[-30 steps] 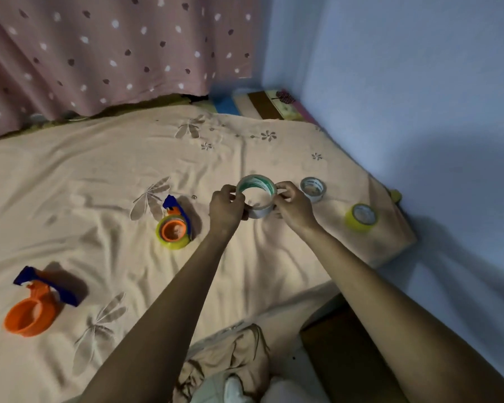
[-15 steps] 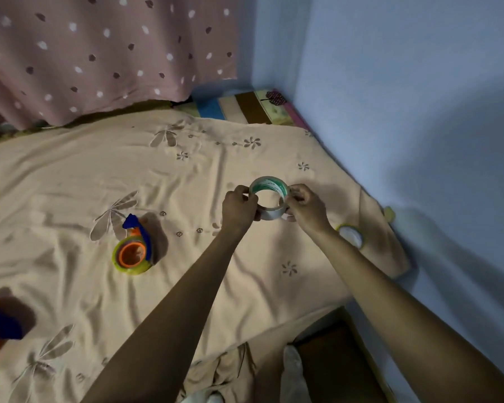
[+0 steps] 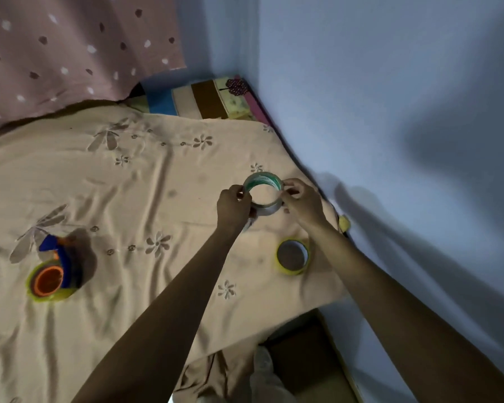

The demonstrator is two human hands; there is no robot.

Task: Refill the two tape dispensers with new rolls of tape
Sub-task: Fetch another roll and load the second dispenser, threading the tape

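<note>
Both hands hold a clear roll (image 3: 263, 194) with a green-printed core above the bed (image 3: 128, 184), near its right edge by the wall (image 3: 390, 112). The left hand (image 3: 233, 206) grips the roll's left side, fingers curled round the rim. The right hand (image 3: 301, 199) pinches at the right side of the rim, apparently picking for the loose tape end, though the end itself is too small to make out.

A yellow roll (image 3: 293, 256) lies flat on the bed, near the right edge, just under the right forearm. A dispenser (image 3: 54, 274), orange hub and blue handle, already sits inside a yellow roll near the left edge, well apart from the hands. A second dispenser is not in view.

The step in hand looks like freeing the tape's start before loading. To do it well, the left hand should keep the roll from turning while the right nail scrapes along the outer wrap until it catches the seam. Peel slowly and square, so the tape does not split into a strip. Fold a small tab so the end is not lost again. Check which way the tape unwinds before fitting it on the hub: sticky side must face down at the blade.
</note>
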